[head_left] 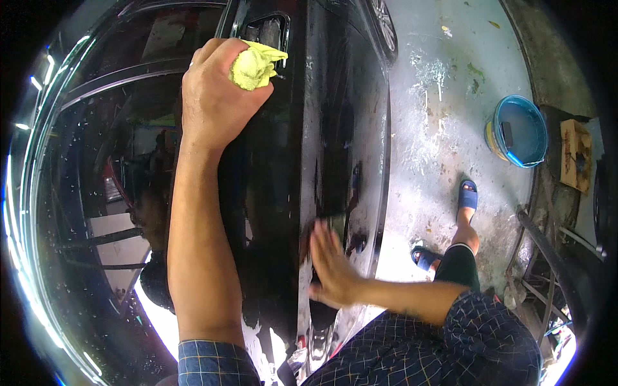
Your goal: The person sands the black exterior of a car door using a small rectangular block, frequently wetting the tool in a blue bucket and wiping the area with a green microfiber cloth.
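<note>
My left hand (212, 91) grips a crumpled yellow-green cloth (253, 67), apparently a microfibre towel, in front of a door handle (273, 29) on a glossy black car (260, 169). Part of the handle is hidden by the cloth and hand. Lower down, my right hand (333, 270) is spread over the lower door panel (333, 130), blurred and holding nothing. I cannot tell whether its palm touches the paint. To the left of my left forearm, the dark side window (125, 193) carries water drops and reflections.
On the wet concrete floor (425, 144) stands a blue bucket (526, 130) of water with a dark object (506, 134) at its inner side. A wooden box (575, 154) and metal bars (545, 246) line the right. A car wheel (384, 24) shows at the top. My sandalled foot (467, 193) is on the floor.
</note>
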The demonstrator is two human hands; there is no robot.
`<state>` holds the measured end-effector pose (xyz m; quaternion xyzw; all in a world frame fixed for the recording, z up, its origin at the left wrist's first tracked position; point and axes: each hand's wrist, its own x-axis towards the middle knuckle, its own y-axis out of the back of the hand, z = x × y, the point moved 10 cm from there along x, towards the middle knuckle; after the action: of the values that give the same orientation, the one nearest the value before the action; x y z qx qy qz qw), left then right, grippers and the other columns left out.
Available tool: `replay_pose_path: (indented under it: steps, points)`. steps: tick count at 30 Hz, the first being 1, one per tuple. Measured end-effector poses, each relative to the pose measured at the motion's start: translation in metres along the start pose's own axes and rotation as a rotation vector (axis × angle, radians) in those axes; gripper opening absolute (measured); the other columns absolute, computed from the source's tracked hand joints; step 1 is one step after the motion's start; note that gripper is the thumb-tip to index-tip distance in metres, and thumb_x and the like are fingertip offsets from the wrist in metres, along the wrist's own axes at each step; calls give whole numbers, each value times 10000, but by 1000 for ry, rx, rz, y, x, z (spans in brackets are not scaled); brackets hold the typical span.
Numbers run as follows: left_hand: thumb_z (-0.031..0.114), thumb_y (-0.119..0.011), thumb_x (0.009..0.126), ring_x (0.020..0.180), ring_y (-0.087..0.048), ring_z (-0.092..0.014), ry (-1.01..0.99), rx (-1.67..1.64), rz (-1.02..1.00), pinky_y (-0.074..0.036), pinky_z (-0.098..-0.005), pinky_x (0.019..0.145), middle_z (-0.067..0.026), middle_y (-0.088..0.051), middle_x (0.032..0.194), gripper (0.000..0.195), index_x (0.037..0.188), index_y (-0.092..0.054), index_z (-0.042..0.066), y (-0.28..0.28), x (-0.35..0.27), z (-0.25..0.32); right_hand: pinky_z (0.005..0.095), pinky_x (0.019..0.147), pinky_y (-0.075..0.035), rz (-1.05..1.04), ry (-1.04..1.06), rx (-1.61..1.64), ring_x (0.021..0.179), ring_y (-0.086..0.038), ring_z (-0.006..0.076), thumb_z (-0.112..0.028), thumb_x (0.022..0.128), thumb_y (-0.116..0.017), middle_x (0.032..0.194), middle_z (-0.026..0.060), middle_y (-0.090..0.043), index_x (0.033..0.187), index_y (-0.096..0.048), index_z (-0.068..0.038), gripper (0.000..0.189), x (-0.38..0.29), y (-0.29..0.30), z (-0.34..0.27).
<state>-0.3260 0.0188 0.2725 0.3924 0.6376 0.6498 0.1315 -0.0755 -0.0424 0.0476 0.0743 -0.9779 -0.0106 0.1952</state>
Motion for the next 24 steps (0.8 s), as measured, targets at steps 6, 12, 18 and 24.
replay_pose_path:
  steps: [6, 12, 18, 24]
  points:
    - [59, -867, 714, 973, -746, -320, -45, -31, 30, -578, -383, 863, -140, -718, 1054, 390, 1066, -709, -1, -7, 27, 21, 442, 1375, -81, 337, 12, 363, 1685, -73, 374, -607, 1161, -205, 1788, 309, -101, 1703, -104, 78, 879, 298, 243, 131]
    - [19, -847, 702, 932, -723, -337, 14, 1, -6, -569, -385, 836, -132, -694, 1011, 366, 1033, -692, 1, 9, -5, -10, 622, 1339, -27, 127, 32, 99, 1661, 62, 507, -560, 1064, -530, 1769, 361, 99, 1695, 98, 74, 1094, 76, 36, -12]
    - [31, -845, 695, 904, -705, -331, 14, -17, -2, -559, -386, 818, -141, -665, 973, 376, 1033, -682, -3, 10, 3, -4, 595, 1347, -25, 156, -51, 10, 1677, -2, 460, -534, 1110, -462, 1786, 337, 10, 1721, -14, 42, 951, 97, 62, 28]
    - [-30, -853, 651, 976, -678, -403, -11, -102, 10, -553, -461, 845, -177, -649, 1009, 443, 1049, -660, 0, -1, 4, 6, 491, 1366, 8, 192, -281, -184, 1691, 91, 349, -559, 1157, -246, 1815, 250, 80, 1723, 27, 33, 864, 191, 133, 131]
